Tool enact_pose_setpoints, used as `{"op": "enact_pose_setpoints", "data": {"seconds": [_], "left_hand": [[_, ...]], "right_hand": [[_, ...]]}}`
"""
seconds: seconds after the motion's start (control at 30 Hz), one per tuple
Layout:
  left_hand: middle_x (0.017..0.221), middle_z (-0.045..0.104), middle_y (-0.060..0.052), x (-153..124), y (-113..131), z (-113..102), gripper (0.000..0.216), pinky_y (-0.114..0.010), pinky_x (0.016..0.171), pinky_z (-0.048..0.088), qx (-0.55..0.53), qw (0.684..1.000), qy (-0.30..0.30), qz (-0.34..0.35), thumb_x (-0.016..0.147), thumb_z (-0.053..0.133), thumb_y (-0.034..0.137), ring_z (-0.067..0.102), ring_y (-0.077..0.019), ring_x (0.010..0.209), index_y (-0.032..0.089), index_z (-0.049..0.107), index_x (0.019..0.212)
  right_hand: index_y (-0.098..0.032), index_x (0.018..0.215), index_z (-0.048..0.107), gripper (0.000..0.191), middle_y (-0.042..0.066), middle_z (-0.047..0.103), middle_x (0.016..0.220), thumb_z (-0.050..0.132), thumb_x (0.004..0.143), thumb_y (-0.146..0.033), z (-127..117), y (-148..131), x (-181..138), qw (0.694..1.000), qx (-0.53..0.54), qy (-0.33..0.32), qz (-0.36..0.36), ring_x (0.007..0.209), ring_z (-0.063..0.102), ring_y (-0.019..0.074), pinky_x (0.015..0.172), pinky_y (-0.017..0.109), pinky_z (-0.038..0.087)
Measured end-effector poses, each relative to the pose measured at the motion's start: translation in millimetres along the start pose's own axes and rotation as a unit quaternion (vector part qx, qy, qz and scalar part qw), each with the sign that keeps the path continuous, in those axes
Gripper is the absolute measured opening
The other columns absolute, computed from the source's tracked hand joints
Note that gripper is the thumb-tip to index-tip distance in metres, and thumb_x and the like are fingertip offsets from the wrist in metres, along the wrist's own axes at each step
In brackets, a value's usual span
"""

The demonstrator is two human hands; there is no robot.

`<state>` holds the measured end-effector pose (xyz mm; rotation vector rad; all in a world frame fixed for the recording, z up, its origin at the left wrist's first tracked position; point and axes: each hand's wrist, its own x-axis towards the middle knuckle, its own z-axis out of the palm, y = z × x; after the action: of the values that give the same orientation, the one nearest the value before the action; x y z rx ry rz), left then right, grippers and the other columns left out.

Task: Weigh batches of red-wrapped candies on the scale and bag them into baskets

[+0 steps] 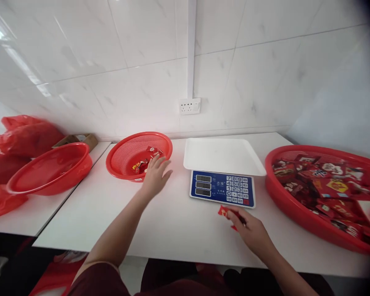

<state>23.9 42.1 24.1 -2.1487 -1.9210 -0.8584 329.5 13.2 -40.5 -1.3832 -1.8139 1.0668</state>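
Note:
My left hand reaches out over the near rim of a red mesh basket, fingers spread and holding nothing. A few red wrapped sweets lie in the basket. My right hand is closed on red sweet packets, low over the white table just in front of the scale. The electronic scale has a blue keypad face and a bare white tray on top.
A large red basket full of red wrapped sweets fills the right side. A solid red basin sits on a second table at the left, with red plastic bags and a cardboard box behind. A wall socket is above.

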Motion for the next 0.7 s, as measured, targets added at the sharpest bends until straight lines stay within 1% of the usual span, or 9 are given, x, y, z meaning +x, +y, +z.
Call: {"op": "enact_pose_setpoints", "data": {"seconds": [0.07,0.1,0.2,0.27,0.33,0.43,0.5,0.6,0.7], "left_hand": [[0.110,0.060,-0.009,-20.0,26.8,15.2,0.021,-0.046,0.104,0.028,-0.049,0.990,0.078,0.108,0.084,0.049,0.020,0.041,-0.0242,0.121,0.017,0.059,0.103],[0.104,0.063,-0.008,-29.7,40.1,22.2,0.020,-0.043,0.102,0.033,-0.091,0.979,0.088,0.162,0.084,0.049,0.017,0.046,-0.0220,0.115,0.018,0.059,0.101],[0.097,0.065,-0.006,-53.9,76.4,40.2,0.022,-0.038,0.096,0.042,-0.193,0.944,0.043,0.262,0.082,0.049,0.013,0.053,-0.0190,0.106,0.018,0.057,0.101],[0.095,0.066,-0.006,-64.5,93.7,50.3,0.022,-0.035,0.092,0.045,-0.227,0.934,0.001,0.276,0.083,0.047,0.014,0.055,-0.0181,0.102,0.019,0.057,0.102],[0.092,0.067,-0.006,-70.8,102.1,59.0,0.021,-0.033,0.088,0.048,-0.245,0.931,-0.033,0.268,0.084,0.046,0.015,0.057,-0.0179,0.098,0.018,0.058,0.100],[0.091,0.067,-0.006,-75.6,99.1,68.9,0.020,-0.033,0.083,0.050,-0.263,0.936,-0.075,0.224,0.085,0.045,0.016,0.059,-0.0183,0.094,0.018,0.059,0.098],[0.091,0.066,-0.006,-76.9,92.1,73.4,0.020,-0.031,0.078,0.051,-0.284,0.939,-0.103,0.164,0.085,0.045,0.018,0.060,-0.0174,0.089,0.019,0.060,0.097],[0.089,0.067,-0.004,-77.0,84.5,78.6,0.019,-0.028,0.074,0.052,-0.327,0.933,-0.139,0.065,0.085,0.045,0.020,0.061,-0.0154,0.083,0.021,0.061,0.095],[0.086,0.067,-0.003,-77.1,84.9,83.0,0.019,-0.027,0.072,0.052,-0.355,0.919,-0.171,0.019,0.085,0.045,0.024,0.062,-0.0149,0.079,0.020,0.062,0.093]], "right_hand": [[-0.022,0.095,0.063,0.034,0.003,0.067,0.086,0.044,0.082,-0.047,-11.4,-21.5,22.4,0.998,-0.026,0.047,-0.035,0.072,0.062,0.0170,0.060,0.026,0.052],[-0.022,0.094,0.063,0.033,0.004,0.067,0.088,0.045,0.082,-0.047,-17.4,-32.4,35.8,0.995,-0.044,0.070,-0.056,0.074,0.061,0.0175,0.063,0.027,0.051],[-0.021,0.093,0.063,0.032,0.003,0.068,0.086,0.044,0.084,-0.045,-32.9,-60.4,80.5,0.982,-0.064,0.142,-0.106,0.077,0.061,0.0175,0.070,0.029,0.048],[-0.021,0.097,0.062,0.032,0.003,0.067,0.094,0.042,0.085,-0.043,-40.0,-71.7,108.8,0.980,-0.070,0.144,-0.119,0.085,0.061,0.0178,0.075,0.030,0.047],[-0.021,0.106,0.060,0.034,0.004,0.064,0.106,0.041,0.086,-0.042,-44.9,-75.9,130.5,0.982,-0.081,0.121,-0.117,0.096,0.058,0.0187,0.083,0.032,0.046],[-0.020,0.113,0.057,0.036,0.005,0.059,0.118,0.042,0.086,-0.039,-54.6,-71.6,144.1,0.984,-0.104,0.099,-0.106,0.107,0.054,0.0195,0.091,0.034,0.042],[-0.020,0.113,0.057,0.036,0.006,0.058,0.119,0.044,0.084,-0.037,-67.1,-64.0,140.7,0.983,-0.124,0.103,-0.090,0.107,0.055,0.0198,0.092,0.034,0.043],[-0.018,0.110,0.059,0.033,0.006,0.061,0.115,0.047,0.083,-0.033,-98.1,-47.8,123.8,0.977,-0.162,0.125,-0.057,0.104,0.056,0.0206,0.091,0.035,0.044],[-0.019,0.108,0.060,0.032,0.006,0.062,0.112,0.047,0.082,-0.031,-135.3,-29.2,103.0,0.970,-0.205,0.132,-0.002,0.100,0.058,0.0223,0.087,0.036,0.046]]}}
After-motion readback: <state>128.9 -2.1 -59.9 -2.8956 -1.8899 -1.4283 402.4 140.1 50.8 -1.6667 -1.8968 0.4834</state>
